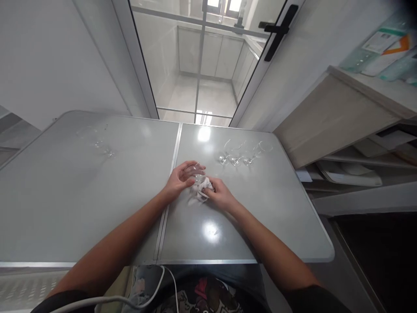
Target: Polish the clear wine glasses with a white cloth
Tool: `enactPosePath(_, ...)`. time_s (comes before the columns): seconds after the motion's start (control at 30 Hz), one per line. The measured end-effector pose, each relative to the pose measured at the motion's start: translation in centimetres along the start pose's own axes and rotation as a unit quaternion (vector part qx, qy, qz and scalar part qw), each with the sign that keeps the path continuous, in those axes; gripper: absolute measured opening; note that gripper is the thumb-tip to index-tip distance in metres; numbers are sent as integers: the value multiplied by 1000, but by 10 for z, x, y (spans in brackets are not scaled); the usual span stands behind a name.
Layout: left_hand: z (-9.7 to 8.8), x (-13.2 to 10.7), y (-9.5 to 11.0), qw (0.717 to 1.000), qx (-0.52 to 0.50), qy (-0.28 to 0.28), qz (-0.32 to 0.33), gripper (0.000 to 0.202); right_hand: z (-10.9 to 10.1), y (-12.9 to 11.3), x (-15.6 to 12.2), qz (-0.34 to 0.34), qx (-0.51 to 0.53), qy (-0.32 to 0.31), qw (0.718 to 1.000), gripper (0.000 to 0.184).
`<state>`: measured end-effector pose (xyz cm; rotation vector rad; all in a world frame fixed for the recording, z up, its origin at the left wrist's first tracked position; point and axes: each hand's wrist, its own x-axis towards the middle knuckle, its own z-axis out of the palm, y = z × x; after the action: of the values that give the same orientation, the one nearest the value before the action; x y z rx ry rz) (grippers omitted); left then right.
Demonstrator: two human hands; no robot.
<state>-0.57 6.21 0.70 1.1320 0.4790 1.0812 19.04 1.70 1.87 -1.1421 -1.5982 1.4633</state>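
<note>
Above the middle of the table, my left hand (181, 177) is closed around the bowl of a clear stemmed glass (194, 169). My right hand (221, 194) grips a crumpled white cloth (202, 189) and presses it to the lower part of that glass. The cloth hides the stem and foot. To the right stand three clear stemmed glasses in a row, their feet plainest: one glass (223, 160), a second glass (235, 161) and a third glass (248, 161). Another clear glass (109, 153) is far off on the left side of the table.
The grey table (260, 217) has a metal seam (176, 145) across its middle. Behind it is a glazed door (215, 56) with a black handle (276, 29). A wooden shelf (339, 104) with bottles (384, 52) stands close on the right. A white cable (156, 293) hangs by the near edge.
</note>
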Motion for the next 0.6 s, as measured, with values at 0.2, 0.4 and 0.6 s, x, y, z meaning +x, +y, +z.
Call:
enactPosePath(0.2,0,1,-6,999,4,42,-7,65,0,3,0,-24,-147,100,984,23)
enactPosePath(0.4,-1,0,1,998,-45,-33,-28,72,-9,7,3,55,226,-160,959,56)
enactPosePath(0.6,-2,0,0,1000,15,7,-1,65,-2,0,-3,-58,-225,120,965,25)
